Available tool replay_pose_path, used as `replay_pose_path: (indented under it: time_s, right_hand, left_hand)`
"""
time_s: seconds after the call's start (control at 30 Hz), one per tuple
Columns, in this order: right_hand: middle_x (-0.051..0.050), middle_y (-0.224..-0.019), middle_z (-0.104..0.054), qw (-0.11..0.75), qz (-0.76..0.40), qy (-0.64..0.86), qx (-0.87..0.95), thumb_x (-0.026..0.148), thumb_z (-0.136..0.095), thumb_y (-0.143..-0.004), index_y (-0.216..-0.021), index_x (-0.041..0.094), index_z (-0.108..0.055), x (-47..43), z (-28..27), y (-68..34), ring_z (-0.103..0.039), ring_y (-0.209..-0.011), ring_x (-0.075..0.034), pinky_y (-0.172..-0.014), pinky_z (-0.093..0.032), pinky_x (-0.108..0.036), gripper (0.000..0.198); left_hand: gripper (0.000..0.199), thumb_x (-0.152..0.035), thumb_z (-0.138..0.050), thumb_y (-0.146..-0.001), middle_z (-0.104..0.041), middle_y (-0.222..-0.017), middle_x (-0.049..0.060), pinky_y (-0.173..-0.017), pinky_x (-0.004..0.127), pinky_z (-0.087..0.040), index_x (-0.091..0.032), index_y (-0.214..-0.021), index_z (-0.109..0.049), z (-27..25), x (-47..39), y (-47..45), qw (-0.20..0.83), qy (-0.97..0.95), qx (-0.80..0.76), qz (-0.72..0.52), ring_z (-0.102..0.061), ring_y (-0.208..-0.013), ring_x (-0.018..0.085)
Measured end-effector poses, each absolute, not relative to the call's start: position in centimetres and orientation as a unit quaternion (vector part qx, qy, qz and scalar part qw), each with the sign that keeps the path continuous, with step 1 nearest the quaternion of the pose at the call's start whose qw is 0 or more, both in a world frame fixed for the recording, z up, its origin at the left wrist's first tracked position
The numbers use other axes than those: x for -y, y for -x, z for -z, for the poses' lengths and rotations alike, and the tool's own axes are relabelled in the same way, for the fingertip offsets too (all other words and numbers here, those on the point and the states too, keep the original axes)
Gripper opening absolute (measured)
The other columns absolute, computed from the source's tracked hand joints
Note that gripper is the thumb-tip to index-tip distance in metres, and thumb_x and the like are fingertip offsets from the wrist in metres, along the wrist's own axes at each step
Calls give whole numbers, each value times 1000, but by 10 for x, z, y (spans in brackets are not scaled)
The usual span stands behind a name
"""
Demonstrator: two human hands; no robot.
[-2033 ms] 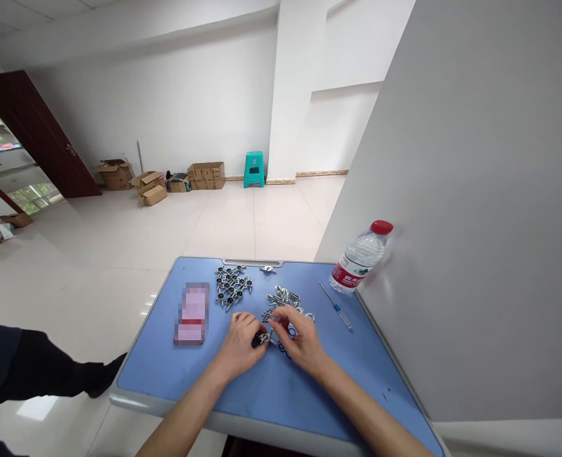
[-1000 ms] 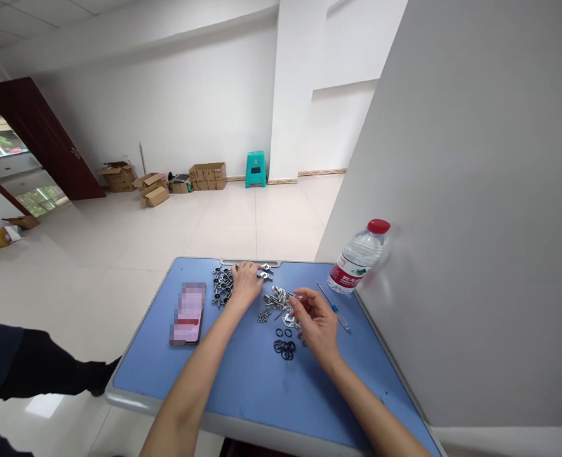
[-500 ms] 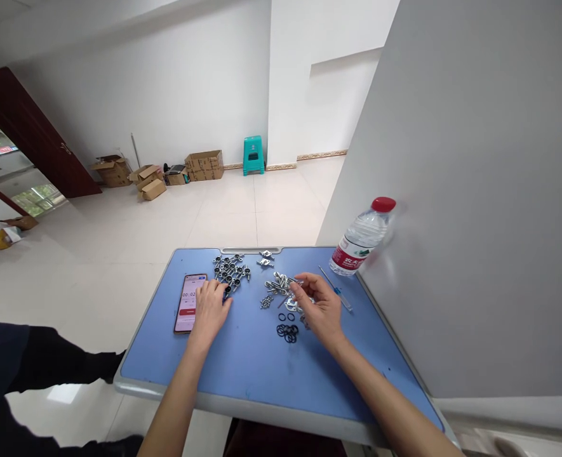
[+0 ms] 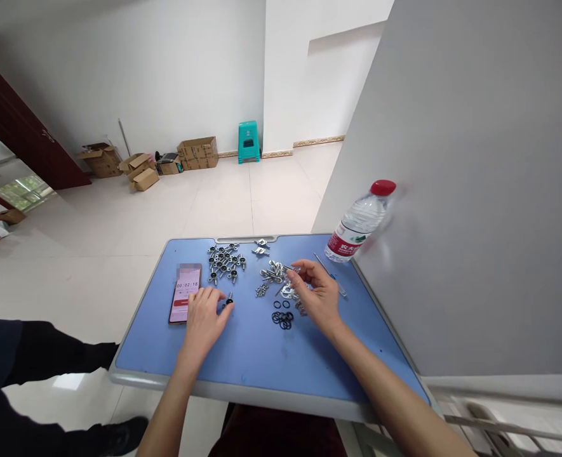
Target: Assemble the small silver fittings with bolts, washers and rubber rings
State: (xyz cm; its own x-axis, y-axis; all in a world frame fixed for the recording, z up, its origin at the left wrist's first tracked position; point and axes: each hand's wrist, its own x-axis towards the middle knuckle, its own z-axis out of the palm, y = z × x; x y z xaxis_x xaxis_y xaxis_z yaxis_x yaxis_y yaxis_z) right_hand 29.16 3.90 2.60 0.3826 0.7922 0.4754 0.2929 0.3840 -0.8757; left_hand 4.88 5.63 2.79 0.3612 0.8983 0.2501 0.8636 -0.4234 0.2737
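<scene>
My left hand (image 4: 205, 320) is over the blue table beside the phone, thumb and fingers closed around a small metal fitting with a black ring (image 4: 230, 301). Similar black-ringed fittings (image 4: 223, 259) lie heaped just beyond it. My right hand (image 4: 317, 295) hovers by a pile of silver metal parts (image 4: 275, 271), its thumb and index finger pinched; whatever is between them is too small to name. Below the pile, black rubber rings (image 4: 282, 318) lie together, two of them set apart. A cluster of tiny screws (image 4: 261, 290) sits left of the silver pile.
A phone (image 4: 180, 311) showing a timer lies at the left. A screwdriver (image 4: 340, 289) and a red-capped water bottle (image 4: 357, 228) are at the right, by a grey panel. Two silver plates (image 4: 261, 247) lie near the far edge. A person's dark-clothed legs (image 4: 56, 355) show at left.
My left hand has come nearer, drawing one black-ringed fitting away from the heap. My right hand stays by the silver parts. The whole view has shifted slightly.
</scene>
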Motion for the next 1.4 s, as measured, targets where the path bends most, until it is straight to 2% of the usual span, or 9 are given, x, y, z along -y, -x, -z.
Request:
replay_pose_path:
  time_s: [0.13, 0.2, 0.33, 0.5, 0.6, 0.73, 0.97, 1.23, 1.4]
  right_hand:
    - [4, -68, -51, 647, -188, 522, 523, 32, -64, -85, -91, 21, -62, -39, -27, -294, -51, -56, -11, -56, -45, -26, 13]
    - [4, -67, -51, 646, -185, 523, 524, 32, -64, -85, -90, 21, -61, -39, -27, -295, -51, -56, -11, -56, -44, -26, 12]
    - [4, -67, -51, 645, -177, 523, 528, 30, -64, -85, -91, 21, -61, -40, -26, -298, -51, -56, -11, -56, -44, -25, 12]
    - [5, -66, -50, 644, -177, 525, 527, 28, -64, -84, -92, 21, -61, -41, -26, -300, -51, -56, -10, -57, -44, -25, 11]
    - [5, -66, -50, 642, -181, 526, 527, 28, -63, -85, -92, 21, -61, -41, -26, -300, -51, -56, -10, -56, -44, -24, 11]
    - [6, -65, -51, 639, -184, 527, 529, 27, -63, -85, -92, 21, -61, -39, -26, -300, -51, -55, -10, -57, -44, -24, 10]
    - [5, -65, -50, 634, -184, 527, 536, 28, -63, -85, -92, 21, -61, -39, -27, -300, -50, -57, -10, -57, -44, -24, 10]
    - [5, -66, -47, 629, -175, 541, 530, 29, -59, -86, -94, 21, -59, -39, -30, -304, -47, -59, -11, -59, -43, -25, 11]
    - [4, -70, -47, 602, -200, 574, 518, 34, -49, -92, -104, 22, -56, -41, -30, -308, -51, -60, -13, -59, -45, -27, 19]
  left_hand:
    - [37, -4, -40, -89, -60, -112, 5, -87, 38, -45, -25, -111, -62, -25, -57, -41, 101, -854, -472, -193, -56, -106, 23]
    - [43, -1, -40, -88, -58, -115, 5, -89, 38, -45, -27, -115, -61, -23, -59, -39, 127, -868, -445, -182, -56, -106, 22]
    - [31, -7, -51, -88, -60, -107, 5, -88, 39, -47, -24, -111, -62, -21, -58, -45, 167, -865, -443, -166, -58, -100, 23]
    - [15, -21, -64, -86, -61, -98, 3, -79, 36, -47, -23, -101, -62, -20, -50, -64, 162, -866, -441, -169, -58, -93, 23]
    - [19, -28, -70, -84, -61, -94, 2, -77, 37, -44, -21, -99, -60, -16, -50, -72, 133, -870, -441, -176, -58, -90, 24]
    - [32, -35, -76, -79, -61, -100, 3, -84, 40, -40, -22, -101, -57, -14, -52, -73, 102, -866, -449, -194, -56, -97, 25]
    - [37, -24, -69, -84, -59, -121, 4, -97, 42, -36, -26, -118, -54, -15, -49, -64, 147, -878, -409, -203, -50, -115, 25]
    - [22, -19, -65, -86, -61, -106, 3, -88, 39, -44, -24, -107, -60, -11, -48, -69, 179, -871, -404, -214, -54, -102, 23]
    - [20, -20, -65, -86, -61, -101, 3, -85, 38, -45, -24, -105, -60, -9, -48, -73, 192, -875, -388, -216, -54, -97, 23]
